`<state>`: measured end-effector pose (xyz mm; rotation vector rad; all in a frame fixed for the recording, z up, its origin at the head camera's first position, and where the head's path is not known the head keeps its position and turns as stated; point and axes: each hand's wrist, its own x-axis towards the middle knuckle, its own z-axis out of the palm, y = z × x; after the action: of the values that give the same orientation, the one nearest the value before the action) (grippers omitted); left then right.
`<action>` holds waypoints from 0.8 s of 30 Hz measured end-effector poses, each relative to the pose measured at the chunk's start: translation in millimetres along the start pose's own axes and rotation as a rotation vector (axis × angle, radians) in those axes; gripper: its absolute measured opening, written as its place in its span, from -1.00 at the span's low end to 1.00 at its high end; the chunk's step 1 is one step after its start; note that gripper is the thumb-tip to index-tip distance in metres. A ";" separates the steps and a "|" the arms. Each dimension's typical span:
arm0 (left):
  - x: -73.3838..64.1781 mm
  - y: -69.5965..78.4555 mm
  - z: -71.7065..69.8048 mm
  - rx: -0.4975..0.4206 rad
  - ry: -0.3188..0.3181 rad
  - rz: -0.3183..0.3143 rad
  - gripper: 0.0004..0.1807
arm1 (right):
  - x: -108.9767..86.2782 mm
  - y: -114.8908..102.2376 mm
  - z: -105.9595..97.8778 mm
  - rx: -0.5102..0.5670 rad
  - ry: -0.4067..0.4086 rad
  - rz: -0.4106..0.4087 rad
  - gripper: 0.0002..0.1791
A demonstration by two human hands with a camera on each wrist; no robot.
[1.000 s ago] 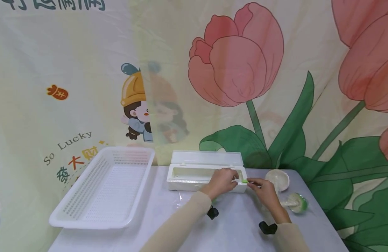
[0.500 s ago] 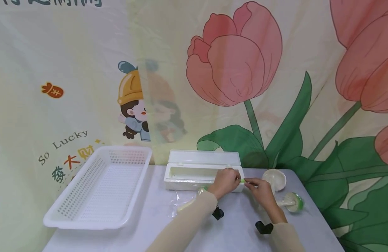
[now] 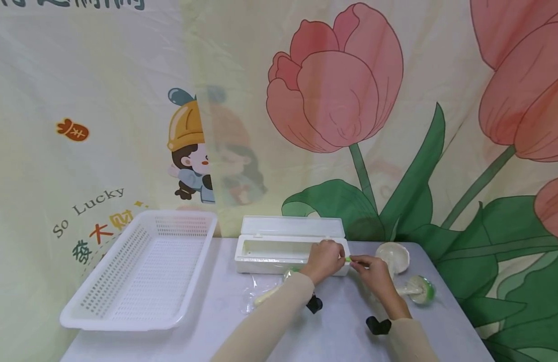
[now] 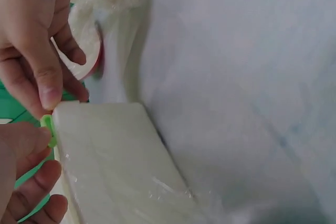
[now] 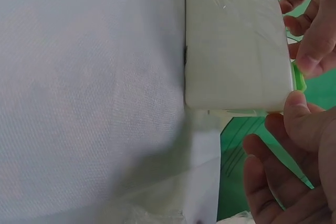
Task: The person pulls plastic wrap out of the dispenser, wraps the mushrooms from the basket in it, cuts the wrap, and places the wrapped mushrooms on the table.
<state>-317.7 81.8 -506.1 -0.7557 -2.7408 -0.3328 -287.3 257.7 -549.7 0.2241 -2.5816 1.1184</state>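
A long white cling film cutter box (image 3: 269,264) sits at the back of the table with its clear lid (image 3: 293,226) raised. Film lies over its front wall. At the box's right end, my left hand (image 3: 325,261) pinches a small bright green slide cutter (image 4: 48,127) on the upper edge. My right hand (image 3: 378,279) is right beside it; its thumb and index finger grip the box's end corner, as the right wrist view shows, and the other fingers are loosely bent. My left hand covers part of the box's trough in the head view.
At the left stands a big white perforated basket (image 3: 145,281). A white bowl (image 3: 394,257) and a film-wrapped item with a green end (image 3: 422,290) are on the right. Another wrapped pale item (image 3: 265,296) lies partly behind my left sleeve (image 3: 271,322).
My left hand has come down to the right and now pinches the green slide cutter; its fingers were raised apart from it. My right hand stays at the box's end. The head view shifted slightly.
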 end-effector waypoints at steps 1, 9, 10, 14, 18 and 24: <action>-0.4 -1.1 -0.1 0.002 -0.007 -0.002 -0.93 | -0.5 -0.5 -0.2 -0.003 -0.009 0.010 -0.80; -6.2 -5.0 -2.7 -0.002 -0.076 0.005 -0.91 | -5.3 -8.2 1.8 -0.035 -0.079 0.110 -0.65; -6.1 -5.3 -3.0 -0.002 -0.074 0.002 -0.91 | -4.9 -9.8 2.4 -0.038 -0.078 0.112 -0.63; -5.5 -6.0 -4.8 0.006 -0.071 0.001 -0.91 | -2.2 -14.8 5.2 -0.068 -0.043 0.091 -0.61; -4.5 -6.5 -4.7 0.001 -0.067 0.009 -0.90 | -1.0 -18.0 7.0 -0.095 -0.004 0.060 -0.63; -4.2 -7.8 -5.0 0.015 -0.066 0.002 -0.88 | -0.2 -20.0 7.4 -0.108 -0.001 0.056 -0.64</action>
<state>-317.3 71.9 -503.9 -0.7783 -2.8005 -0.2912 -283.5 238.8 -540.9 0.1283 -2.6551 0.9933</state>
